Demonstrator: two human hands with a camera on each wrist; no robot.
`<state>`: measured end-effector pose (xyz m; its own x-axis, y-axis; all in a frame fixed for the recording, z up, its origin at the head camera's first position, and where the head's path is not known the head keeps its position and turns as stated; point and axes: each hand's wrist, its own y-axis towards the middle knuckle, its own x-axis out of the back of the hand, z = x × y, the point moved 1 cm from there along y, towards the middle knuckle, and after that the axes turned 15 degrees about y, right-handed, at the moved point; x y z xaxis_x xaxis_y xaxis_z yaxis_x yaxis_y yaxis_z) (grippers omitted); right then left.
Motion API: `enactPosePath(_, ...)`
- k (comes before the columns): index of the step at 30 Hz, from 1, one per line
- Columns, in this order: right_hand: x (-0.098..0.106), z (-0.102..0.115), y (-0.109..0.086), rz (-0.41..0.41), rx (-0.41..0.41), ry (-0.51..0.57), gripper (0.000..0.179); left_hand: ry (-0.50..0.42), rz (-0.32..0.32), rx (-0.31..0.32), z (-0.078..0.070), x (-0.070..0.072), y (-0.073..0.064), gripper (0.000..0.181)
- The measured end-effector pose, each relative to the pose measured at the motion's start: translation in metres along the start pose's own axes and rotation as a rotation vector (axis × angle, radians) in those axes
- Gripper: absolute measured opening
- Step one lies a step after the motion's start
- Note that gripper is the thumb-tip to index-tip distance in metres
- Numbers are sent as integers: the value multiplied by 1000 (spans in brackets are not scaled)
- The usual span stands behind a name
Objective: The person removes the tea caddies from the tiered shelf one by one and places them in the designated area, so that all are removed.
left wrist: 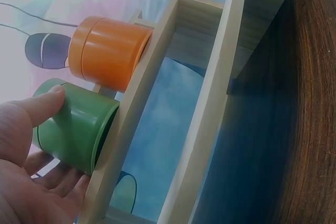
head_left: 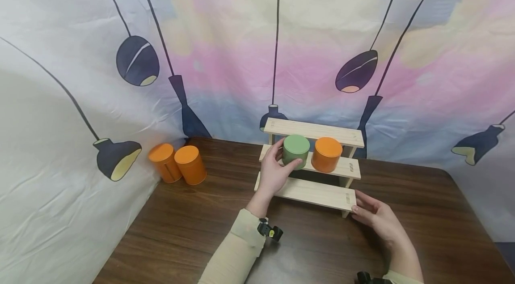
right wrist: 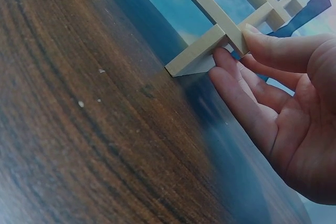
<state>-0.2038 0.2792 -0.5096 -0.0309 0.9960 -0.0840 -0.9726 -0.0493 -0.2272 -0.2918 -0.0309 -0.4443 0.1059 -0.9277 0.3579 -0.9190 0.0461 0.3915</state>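
A short green lidded tin (head_left: 296, 152) stands upright on the middle tier of a three-step wooden rack (head_left: 318, 193). My left hand (head_left: 275, 174) holds this tin, thumb on the near side and fingers round the other, as the left wrist view of the green tin (left wrist: 76, 124) also shows. Just right of it on the same tier sits a short orange tin (head_left: 327, 155), apart from both hands. My right hand (head_left: 380, 219) pinches the right end of the rack's lowest step; in the right wrist view the thumb (right wrist: 273, 51) lies on the board's end (right wrist: 237, 43).
Two taller orange tins (head_left: 162, 163) stand side by side at the back left of the dark wooden table (head_left: 181, 235). Behind the rack hangs a cloth backdrop (head_left: 237, 51) printed with lamps. Each wrist wears a small black camera (head_left: 270, 230).
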Motion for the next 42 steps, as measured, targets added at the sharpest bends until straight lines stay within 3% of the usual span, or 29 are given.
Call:
enactPosePath(28, -1, 0, -2, 2, -6, 4, 74, -70, 22, 75, 0, 7, -9, 76)
enactPosePath(42, 0, 1, -2, 21, -4, 8, 75, -159, -37, 151, 8, 32, -18, 78)
